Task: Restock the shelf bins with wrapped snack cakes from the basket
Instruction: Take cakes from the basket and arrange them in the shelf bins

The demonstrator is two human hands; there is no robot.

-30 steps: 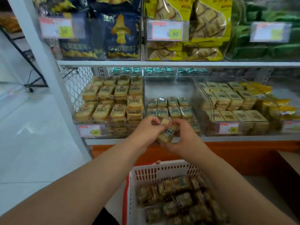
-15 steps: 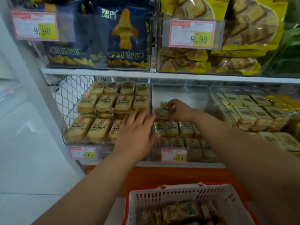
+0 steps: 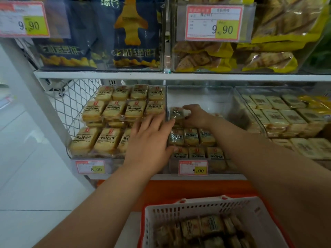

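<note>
Wrapped cake (image 3: 176, 113) in R hand (image 3: 196, 116) pinch

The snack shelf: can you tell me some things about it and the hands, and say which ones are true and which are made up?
1. The right hand holds a wrapped snack cake inside the middle bin. True.
2. The left hand grips a blue bag. False: its fingers are straight and spread, holding nothing, over the edge between the left bin and the middle bin.
3. The basket below the shelf is white and has snack cakes in it. True.
4. The price tag on the middle bin says 9.90. False: it says 8.00.
5. The middle bin is packed full to the back. False: its back part shows bare space.
</note>
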